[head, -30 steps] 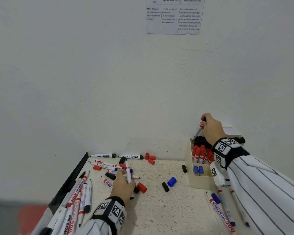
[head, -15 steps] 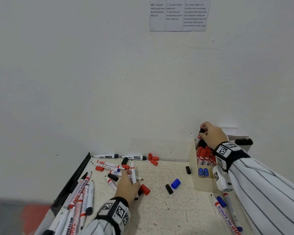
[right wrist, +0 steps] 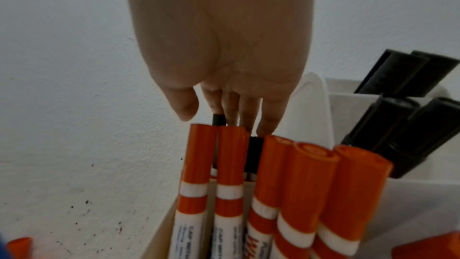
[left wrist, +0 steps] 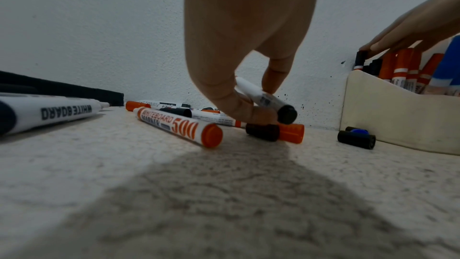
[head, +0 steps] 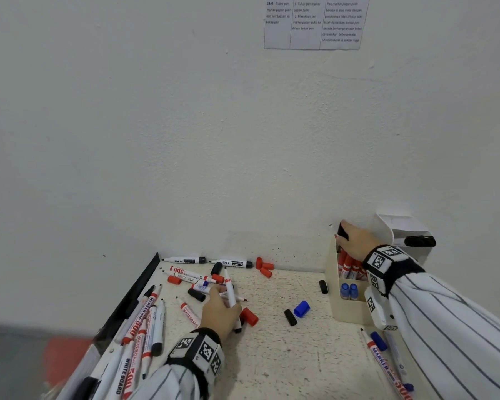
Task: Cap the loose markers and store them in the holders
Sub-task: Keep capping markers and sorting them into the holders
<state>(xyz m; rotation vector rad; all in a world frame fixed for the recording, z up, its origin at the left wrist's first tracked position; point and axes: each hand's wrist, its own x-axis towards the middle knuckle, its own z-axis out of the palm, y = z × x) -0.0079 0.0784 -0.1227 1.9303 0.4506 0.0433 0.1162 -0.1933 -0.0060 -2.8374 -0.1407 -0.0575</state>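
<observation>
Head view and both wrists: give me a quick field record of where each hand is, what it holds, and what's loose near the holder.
left hand: low over the table, grip pinching a white marker with a black end
right hand: at the back of the cream holder, fingertips on a black-capped marker standing in it
holder contents: red-capped markers, blue caps in front
loose near holder: blue cap, black cap, another black cap
</observation>
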